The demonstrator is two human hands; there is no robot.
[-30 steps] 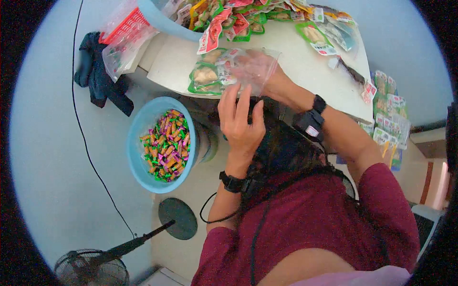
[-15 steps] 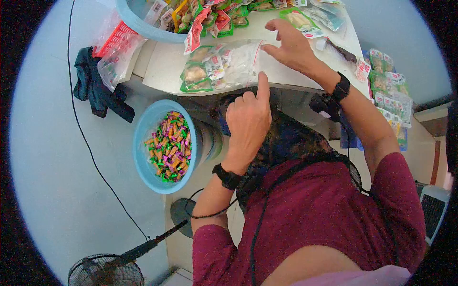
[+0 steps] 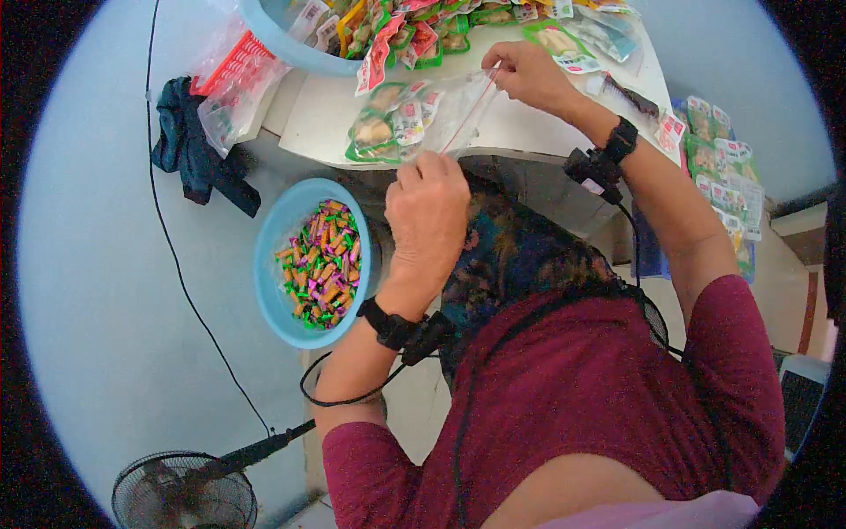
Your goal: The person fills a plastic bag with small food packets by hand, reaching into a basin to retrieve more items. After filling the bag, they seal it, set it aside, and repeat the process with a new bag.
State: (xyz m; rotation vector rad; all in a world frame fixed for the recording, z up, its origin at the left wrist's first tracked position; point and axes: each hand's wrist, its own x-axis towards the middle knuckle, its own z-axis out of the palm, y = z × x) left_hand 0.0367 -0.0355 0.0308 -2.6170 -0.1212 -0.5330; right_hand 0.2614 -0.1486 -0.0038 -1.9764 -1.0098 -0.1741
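Note:
A clear zip bag with a red line along its mouth lies partly on the white table, its mouth end lifted toward me. Green-edged snack packets show in its far left end. My left hand is closed on the near corner of the mouth, just past the table's edge. With thumb and fingers pinched together, my right hand grips the opposite corner. The bag's mouth is stretched between the two hands. The left fingertips are partly hidden behind the hand.
A blue basin and a heap of snack packets occupy the table's back. At lower left stands a blue bucket of wrapped candies. Bagged packets fill a crate at right; a fan stands at lower left.
Both hands went from open beside the bag to closed on its mouth corners. The mouth end rose and is pulled taut. My left hand shifted left and down.

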